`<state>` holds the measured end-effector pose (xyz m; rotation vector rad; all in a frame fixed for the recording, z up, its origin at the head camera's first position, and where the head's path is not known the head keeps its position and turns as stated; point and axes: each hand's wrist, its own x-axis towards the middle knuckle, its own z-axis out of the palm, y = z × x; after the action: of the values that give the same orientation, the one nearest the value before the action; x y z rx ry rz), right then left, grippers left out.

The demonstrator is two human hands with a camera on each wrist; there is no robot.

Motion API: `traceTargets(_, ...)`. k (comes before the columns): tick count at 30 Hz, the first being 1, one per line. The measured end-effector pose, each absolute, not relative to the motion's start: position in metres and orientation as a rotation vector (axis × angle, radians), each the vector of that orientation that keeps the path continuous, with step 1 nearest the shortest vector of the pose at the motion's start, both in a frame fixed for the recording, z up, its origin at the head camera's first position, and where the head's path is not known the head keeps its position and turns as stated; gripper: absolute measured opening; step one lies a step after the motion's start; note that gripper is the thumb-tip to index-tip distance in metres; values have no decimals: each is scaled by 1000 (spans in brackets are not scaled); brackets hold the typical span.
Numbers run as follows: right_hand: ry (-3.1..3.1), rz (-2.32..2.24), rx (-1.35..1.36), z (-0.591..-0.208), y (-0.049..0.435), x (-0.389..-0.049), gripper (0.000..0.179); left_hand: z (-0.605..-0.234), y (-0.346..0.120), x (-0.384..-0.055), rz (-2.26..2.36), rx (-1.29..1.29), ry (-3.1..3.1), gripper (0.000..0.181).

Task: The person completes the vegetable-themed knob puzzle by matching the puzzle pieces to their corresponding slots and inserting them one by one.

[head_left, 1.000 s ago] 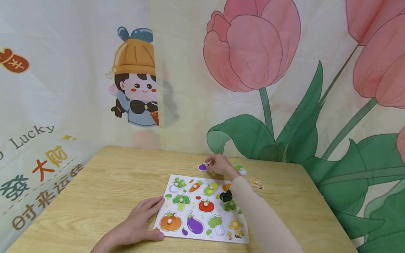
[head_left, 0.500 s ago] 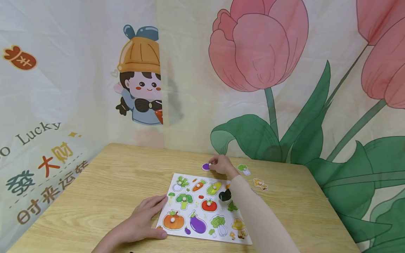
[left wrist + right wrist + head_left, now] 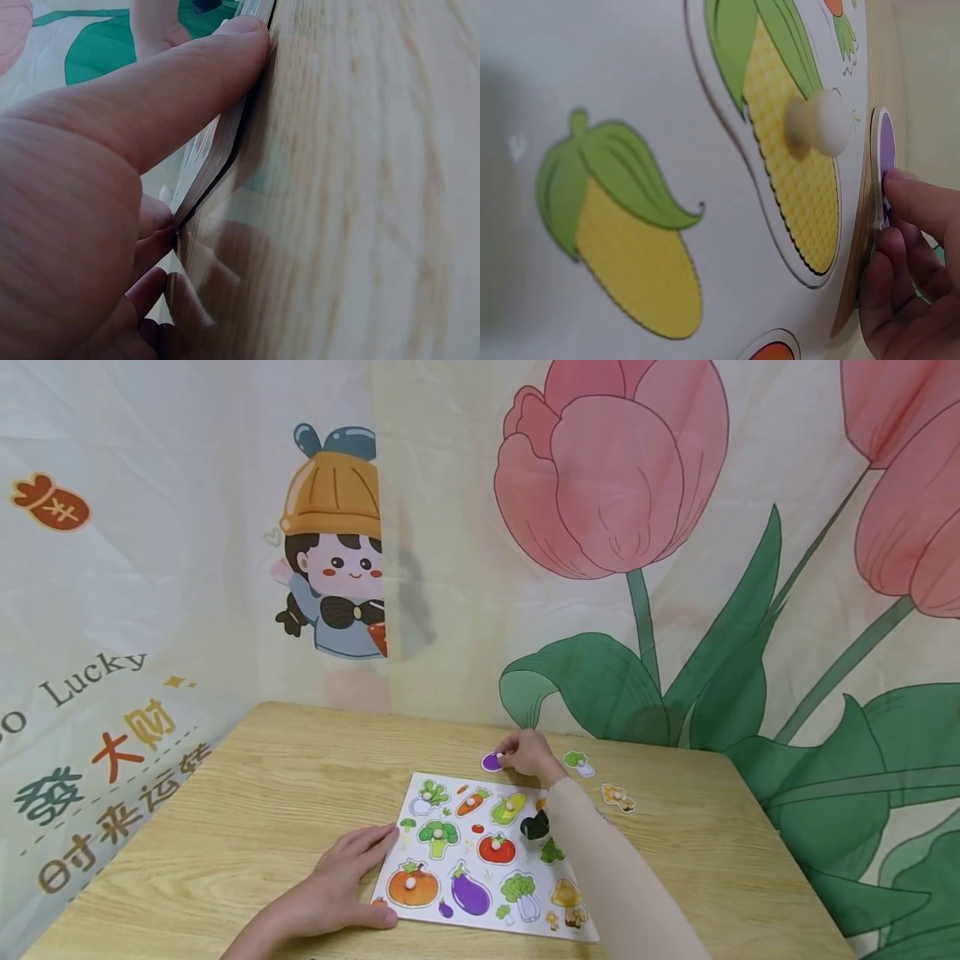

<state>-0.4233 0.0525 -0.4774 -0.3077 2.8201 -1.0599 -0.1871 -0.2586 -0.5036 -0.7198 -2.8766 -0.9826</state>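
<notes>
A white vegetable puzzle board [image 3: 457, 814] lies on the wooden table. My left hand [image 3: 333, 885] rests at its near left corner, fingers along the left edge and thumb on the near edge. Beyond the far edge, my right hand [image 3: 528, 753] pinches a purple eggplant piece [image 3: 491, 762]. In the right wrist view, thumb and fingers meet at the eggplant piece's [image 3: 886, 139] end; their exact hold on it is partly hidden. A printed eggplant [image 3: 470, 893] shows on the board without a knob, while the pumpkin [image 3: 412, 886], tomato [image 3: 497, 849] and broccoli [image 3: 438, 837] have knobs.
A bok choy piece [image 3: 578, 764] and a mushroom piece [image 3: 618, 797] lie on the table [image 3: 300, 768] right of my right hand. My right sleeve [image 3: 615, 860] covers part of the board's right side. A printed curtain [image 3: 442, 635] hangs behind the table.
The view has shifted slightly. My right hand and the eggplant piece have come a little nearer the board's far edge. My left hand stays at the board's corner.
</notes>
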Motion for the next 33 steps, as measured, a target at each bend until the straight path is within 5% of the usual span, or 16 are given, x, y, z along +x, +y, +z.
traceTargets(14, 2823, -890, -622, -457, 55, -417, 6, -505, -260, -188, -988, -715, -2881, 117)
traceTargets(33, 2509, -543, -1292, -438, 48, -365, 13, -506, -259, -188, -1009, -711, -2895, 117)
